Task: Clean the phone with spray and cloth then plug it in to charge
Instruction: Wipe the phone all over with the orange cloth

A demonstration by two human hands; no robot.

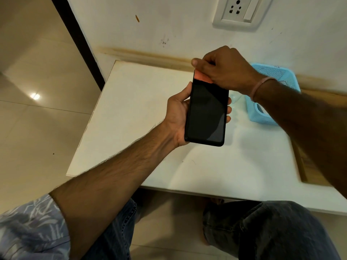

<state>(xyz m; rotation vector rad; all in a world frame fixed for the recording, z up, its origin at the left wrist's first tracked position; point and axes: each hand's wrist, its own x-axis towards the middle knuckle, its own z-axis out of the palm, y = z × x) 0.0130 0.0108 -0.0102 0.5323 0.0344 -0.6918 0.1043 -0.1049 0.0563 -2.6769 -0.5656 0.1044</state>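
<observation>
A black phone point(206, 113) with a dark screen is held upright above the white table point(142, 113). My left hand point(178, 113) grips it from the left side, with fingertips showing at its right edge. My right hand point(223, 70) pinches a small orange-pink cloth point(201, 76) and presses it against the top end of the screen. The cloth is mostly hidden under my fingers. No spray bottle or charging cable is in view.
A light blue perforated plastic basket point(270, 102) sits on the table at the right, partly behind my right forearm. A white wall socket with a switch point(242, 11) is on the wall above. Tiled floor lies to the left.
</observation>
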